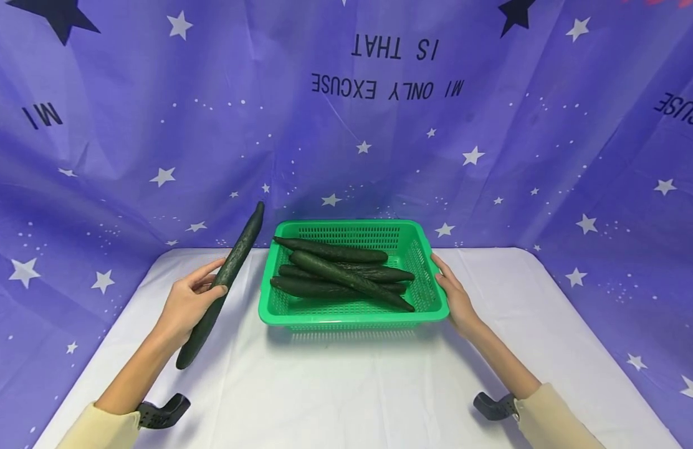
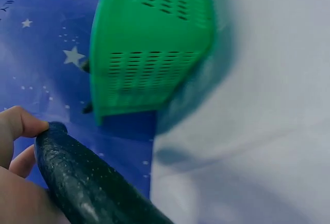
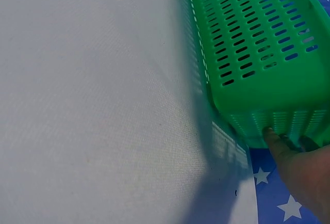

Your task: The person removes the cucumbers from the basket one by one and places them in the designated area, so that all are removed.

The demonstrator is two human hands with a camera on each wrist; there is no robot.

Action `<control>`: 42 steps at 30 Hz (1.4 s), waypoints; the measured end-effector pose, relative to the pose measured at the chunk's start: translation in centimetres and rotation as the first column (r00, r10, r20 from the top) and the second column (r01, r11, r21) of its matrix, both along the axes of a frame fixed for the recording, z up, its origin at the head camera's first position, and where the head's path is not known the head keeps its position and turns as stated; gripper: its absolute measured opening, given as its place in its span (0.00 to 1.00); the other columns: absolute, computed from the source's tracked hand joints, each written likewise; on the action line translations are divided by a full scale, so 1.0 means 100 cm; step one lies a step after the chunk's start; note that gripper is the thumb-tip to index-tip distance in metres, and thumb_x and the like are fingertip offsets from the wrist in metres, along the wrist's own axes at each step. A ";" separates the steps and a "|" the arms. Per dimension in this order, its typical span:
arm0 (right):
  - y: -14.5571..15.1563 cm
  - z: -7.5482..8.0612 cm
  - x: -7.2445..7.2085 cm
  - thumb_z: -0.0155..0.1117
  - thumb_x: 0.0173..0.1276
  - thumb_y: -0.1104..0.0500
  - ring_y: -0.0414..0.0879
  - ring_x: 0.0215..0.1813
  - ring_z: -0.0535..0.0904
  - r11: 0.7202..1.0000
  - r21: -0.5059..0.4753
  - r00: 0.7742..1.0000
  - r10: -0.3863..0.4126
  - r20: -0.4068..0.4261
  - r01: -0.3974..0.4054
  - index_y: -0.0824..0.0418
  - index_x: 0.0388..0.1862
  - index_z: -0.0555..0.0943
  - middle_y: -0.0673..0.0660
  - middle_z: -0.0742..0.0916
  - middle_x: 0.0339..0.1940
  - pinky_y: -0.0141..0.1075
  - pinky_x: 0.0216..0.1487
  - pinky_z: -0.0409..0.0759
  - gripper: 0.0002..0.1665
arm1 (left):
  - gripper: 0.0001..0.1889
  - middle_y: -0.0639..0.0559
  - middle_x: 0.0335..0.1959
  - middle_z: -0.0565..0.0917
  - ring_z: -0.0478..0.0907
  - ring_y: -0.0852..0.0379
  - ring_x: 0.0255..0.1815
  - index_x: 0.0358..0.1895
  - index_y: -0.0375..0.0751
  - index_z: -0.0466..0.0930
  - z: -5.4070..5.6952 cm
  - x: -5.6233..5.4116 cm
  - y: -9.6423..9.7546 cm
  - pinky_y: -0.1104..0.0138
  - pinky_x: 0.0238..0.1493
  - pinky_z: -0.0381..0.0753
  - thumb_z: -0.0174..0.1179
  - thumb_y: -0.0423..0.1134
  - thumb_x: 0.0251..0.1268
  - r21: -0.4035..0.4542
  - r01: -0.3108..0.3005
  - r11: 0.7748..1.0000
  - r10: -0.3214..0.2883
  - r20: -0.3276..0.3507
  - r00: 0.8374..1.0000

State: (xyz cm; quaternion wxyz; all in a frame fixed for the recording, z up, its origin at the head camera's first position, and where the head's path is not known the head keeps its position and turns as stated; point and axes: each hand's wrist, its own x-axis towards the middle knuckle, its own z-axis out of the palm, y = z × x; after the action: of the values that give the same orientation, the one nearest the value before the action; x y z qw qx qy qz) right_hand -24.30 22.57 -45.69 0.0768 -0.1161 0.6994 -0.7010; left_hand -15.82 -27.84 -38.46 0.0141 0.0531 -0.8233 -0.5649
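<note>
My left hand (image 1: 187,304) grips a long dark green cucumber (image 1: 230,268) around its middle, left of the basket. The cucumber slants, its narrow tip up and away. In the left wrist view, the thumb and fingers lie against one cucumber (image 2: 85,177). A green plastic basket (image 1: 352,319) with slotted walls stands on the table. Several cucumbers (image 1: 341,274) lie in it, some crossing over others. My right hand (image 1: 457,304) holds the basket's right side at the rim. From the right wrist, its fingers (image 3: 278,144) press the basket's outer end wall (image 3: 268,123).
A white cloth (image 1: 346,393) covers the table. Behind it and on both sides hangs a purple-blue curtain (image 1: 346,143) with stars and printed words. Black curved wrist mounts (image 1: 164,411) sit by both sleeves.
</note>
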 end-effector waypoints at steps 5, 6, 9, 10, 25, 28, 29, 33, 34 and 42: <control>0.000 -0.001 -0.001 0.32 0.86 0.51 0.61 0.71 0.64 1.000 -0.008 1.000 0.006 0.001 -0.006 0.49 0.84 0.44 0.57 0.53 0.81 0.33 0.58 0.75 0.32 | 0.35 0.29 0.70 0.61 0.73 0.48 0.57 0.80 0.49 0.56 -0.018 0.007 -0.004 0.64 0.41 0.81 0.57 0.37 0.72 0.028 -0.009 1.000 0.007 0.062 0.998; 0.000 -0.001 -0.002 0.32 0.86 0.51 0.61 0.71 0.63 1.000 -0.009 1.000 0.007 0.001 -0.007 0.49 0.84 0.44 0.57 0.53 0.82 0.32 0.58 0.75 0.32 | 0.35 0.29 0.71 0.60 0.71 0.44 0.60 0.80 0.49 0.56 -0.022 0.007 -0.004 0.64 0.41 0.81 0.57 0.37 0.72 0.029 -0.012 0.999 0.010 0.074 0.997; 0.000 -0.001 -0.002 0.31 0.85 0.51 0.62 0.73 0.60 1.000 -0.011 1.000 0.007 0.000 -0.007 0.49 0.84 0.44 0.56 0.51 0.82 0.31 0.59 0.74 0.32 | 0.35 0.29 0.70 0.59 0.67 0.40 0.64 0.80 0.50 0.54 -0.032 0.009 -0.004 0.64 0.43 0.79 0.56 0.37 0.73 0.038 -0.025 0.999 0.021 0.108 0.994; 0.000 -0.001 -0.002 0.31 0.85 0.52 0.62 0.73 0.59 1.000 -0.010 1.000 0.005 -0.002 -0.005 0.50 0.84 0.44 0.56 0.51 0.82 0.30 0.59 0.74 0.32 | 0.35 0.30 0.70 0.59 0.66 0.40 0.64 0.80 0.50 0.53 -0.035 0.009 -0.004 0.65 0.44 0.79 0.56 0.37 0.73 0.040 -0.027 0.999 0.022 0.119 0.993; 0.000 0.000 -0.002 0.31 0.85 0.52 0.60 0.75 0.58 1.000 -0.011 1.000 0.006 0.001 -0.006 0.49 0.84 0.44 0.55 0.52 0.82 0.31 0.60 0.72 0.32 | 0.36 0.34 0.66 0.62 0.65 0.45 0.56 0.80 0.46 0.53 -0.056 0.000 0.005 0.61 0.47 0.73 0.55 0.36 0.72 0.056 -0.078 0.995 0.065 0.203 0.977; -0.001 0.000 -0.002 0.32 0.85 0.53 0.60 0.75 0.58 1.000 -0.007 1.000 0.001 0.003 -0.001 0.49 0.84 0.45 0.54 0.51 0.82 0.30 0.60 0.72 0.32 | 0.36 0.34 0.65 0.62 0.65 0.44 0.57 0.80 0.45 0.52 -0.059 -0.002 0.005 0.57 0.51 0.72 0.55 0.36 0.72 0.049 -0.077 0.996 0.065 0.208 0.976; -0.001 0.000 -0.002 0.32 0.85 0.53 0.60 0.75 0.58 1.000 -0.005 1.000 -0.001 0.003 0.002 0.49 0.84 0.45 0.54 0.51 0.82 0.30 0.59 0.72 0.32 | 0.36 0.33 0.65 0.62 0.65 0.43 0.58 0.81 0.45 0.52 -0.060 -0.002 0.004 0.55 0.53 0.71 0.55 0.36 0.72 0.045 -0.077 0.996 0.066 0.212 0.975; 0.000 -0.001 -0.001 0.32 0.85 0.52 0.60 0.74 0.58 1.000 0.000 1.000 -0.002 -0.002 0.002 0.49 0.84 0.45 0.54 0.51 0.82 0.29 0.59 0.72 0.32 | 0.36 0.32 0.65 0.61 0.62 0.40 0.60 0.80 0.44 0.52 -0.062 -0.003 0.004 0.50 0.56 0.67 0.54 0.36 0.73 0.028 -0.079 0.997 0.070 0.221 0.973; 0.000 -0.001 -0.002 0.32 0.85 0.52 0.60 0.74 0.58 1.000 0.001 1.000 -0.002 -0.005 0.002 0.49 0.84 0.45 0.54 0.51 0.82 0.29 0.59 0.72 0.32 | 0.36 0.32 0.64 0.62 0.63 0.41 0.58 0.80 0.44 0.52 -0.063 -0.004 0.004 0.50 0.56 0.68 0.54 0.36 0.73 0.021 -0.081 0.996 0.074 0.220 0.973; 0.000 -0.001 -0.002 0.32 0.85 0.52 0.61 0.73 0.59 1.000 0.001 1.000 -0.005 -0.010 0.005 0.50 0.84 0.45 0.55 0.51 0.82 0.30 0.58 0.74 0.32 | 0.34 0.36 0.57 0.65 0.64 0.44 0.53 0.80 0.38 0.52 -0.070 -0.007 0.001 0.51 0.54 0.67 0.53 0.34 0.73 -0.012 -0.069 0.998 0.070 0.225 0.972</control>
State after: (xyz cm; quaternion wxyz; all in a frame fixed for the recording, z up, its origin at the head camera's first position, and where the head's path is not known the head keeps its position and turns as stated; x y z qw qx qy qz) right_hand -24.50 22.58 -45.80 0.0718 -0.1178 0.7004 -0.7003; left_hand -16.53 -27.71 -45.41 -0.0594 0.1456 -0.8185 -0.5526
